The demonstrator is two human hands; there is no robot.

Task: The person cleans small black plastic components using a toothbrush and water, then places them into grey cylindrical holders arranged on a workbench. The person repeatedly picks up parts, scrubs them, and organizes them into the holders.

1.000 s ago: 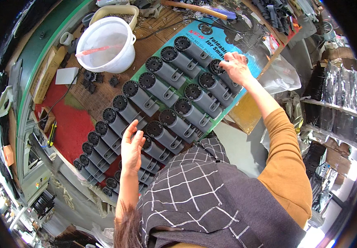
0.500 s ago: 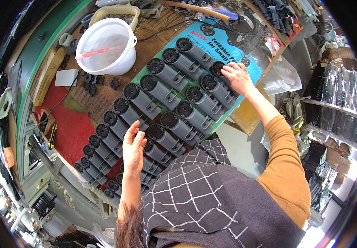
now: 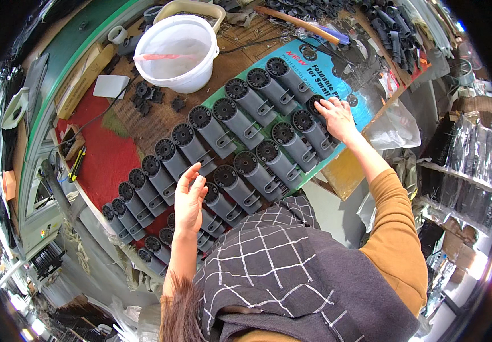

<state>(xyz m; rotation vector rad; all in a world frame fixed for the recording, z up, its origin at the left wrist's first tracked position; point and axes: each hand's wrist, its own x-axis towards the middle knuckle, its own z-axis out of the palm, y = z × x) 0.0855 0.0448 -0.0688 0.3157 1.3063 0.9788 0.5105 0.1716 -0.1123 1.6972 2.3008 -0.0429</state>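
Two slanting rows of grey plastic tube-shaped parts (image 3: 236, 119), each with a round black slotted end and a loop-shaped cutout, lie on the table. My right hand (image 3: 338, 118) is at the right end of the nearer row, its fingers on the round black end (image 3: 312, 104) of the last part there. The hand covers most of that part's body. My left hand (image 3: 190, 196) hovers over the middle of the rows, palm turned inward. Its fingers are loosely bent and apart from the thumb, with nothing visible between them.
A white bucket (image 3: 186, 77) stands behind the rows, beside a beige tub (image 3: 214, 9). Small black pieces (image 3: 143, 97) and a white box (image 3: 110, 86) lie left of it. A blue printed sheet (image 3: 337, 68) is under the right end; a yellow-black cutter (image 3: 77, 164) lies far left.
The whole view has shifted, so the table's things appear farther right. My right hand stays at the same end part; my left hand keeps its loosely bent pose over the rows.
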